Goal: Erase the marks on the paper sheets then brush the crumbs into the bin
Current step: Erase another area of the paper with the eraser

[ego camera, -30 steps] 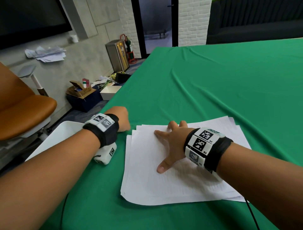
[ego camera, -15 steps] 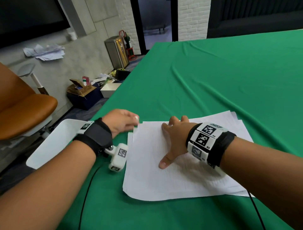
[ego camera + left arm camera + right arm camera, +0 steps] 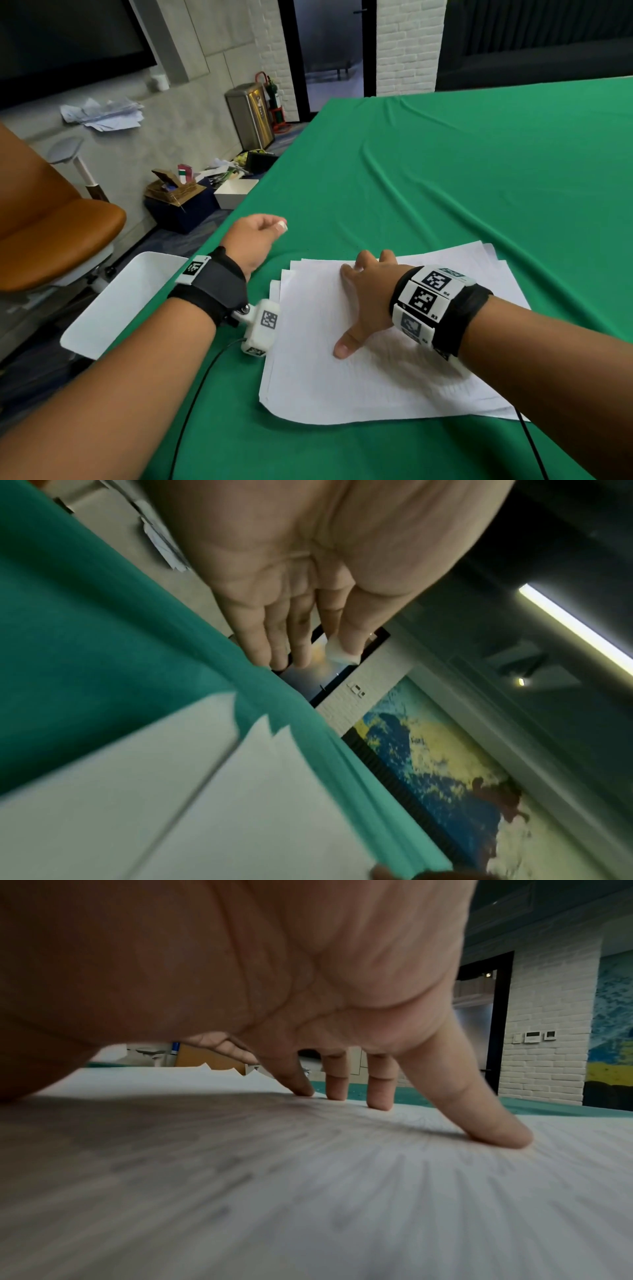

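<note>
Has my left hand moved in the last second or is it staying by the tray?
Yes. The left hand has moved away from the white tray, forward and rightward over the green cloth, past the far-left corner of the paper sheets.

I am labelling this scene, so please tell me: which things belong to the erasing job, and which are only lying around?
Job:
paper sheets, pressed flat by the right hand
white eraser, pinched in the left hand
white bin beside the table

Lying about:
orange chair
metal trash can
cardboard box
crumpled papers
</note>
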Demonstrator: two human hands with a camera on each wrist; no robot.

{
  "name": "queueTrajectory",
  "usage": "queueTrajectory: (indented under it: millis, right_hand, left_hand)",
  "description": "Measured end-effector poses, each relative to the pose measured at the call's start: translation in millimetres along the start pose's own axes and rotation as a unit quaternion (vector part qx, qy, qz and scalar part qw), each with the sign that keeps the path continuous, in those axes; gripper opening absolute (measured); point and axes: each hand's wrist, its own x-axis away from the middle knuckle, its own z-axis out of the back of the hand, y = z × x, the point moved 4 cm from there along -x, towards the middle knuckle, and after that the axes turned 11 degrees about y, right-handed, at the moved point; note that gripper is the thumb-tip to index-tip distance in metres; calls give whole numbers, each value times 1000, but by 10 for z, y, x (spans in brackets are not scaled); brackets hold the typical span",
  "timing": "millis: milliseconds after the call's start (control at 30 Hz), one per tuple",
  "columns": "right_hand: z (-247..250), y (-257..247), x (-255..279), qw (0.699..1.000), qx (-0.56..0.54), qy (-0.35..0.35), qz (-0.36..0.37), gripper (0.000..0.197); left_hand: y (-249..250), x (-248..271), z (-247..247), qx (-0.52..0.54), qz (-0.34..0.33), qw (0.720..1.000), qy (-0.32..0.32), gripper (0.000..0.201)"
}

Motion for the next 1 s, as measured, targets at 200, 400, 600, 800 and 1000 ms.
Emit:
queueTrajectory:
  millis: [200,400,600,800,1000]
  right_hand:
    - [-28,13,-27,1000,-11,9,-2,141]
    - [-63,25,-54,1000,-20,1,1,132]
    - [-83,43,-59,1000,-18,-20,-6,142]
    - [-84,40,-69,1000,-6,-28,-3,141]
    - [-78,38,-55,999,0,-38,0,142]
  left_hand:
    - [46,277,-50,11,74,981,-179,14]
    - [21,379,-253,-114,88,964,-223,14]
    - [114,267,-416,-205,58,959,-184,8]
    - [67,348,-399,-220,51,949,-219,13]
    - [117,254,-416,-188,69,964,-176,4]
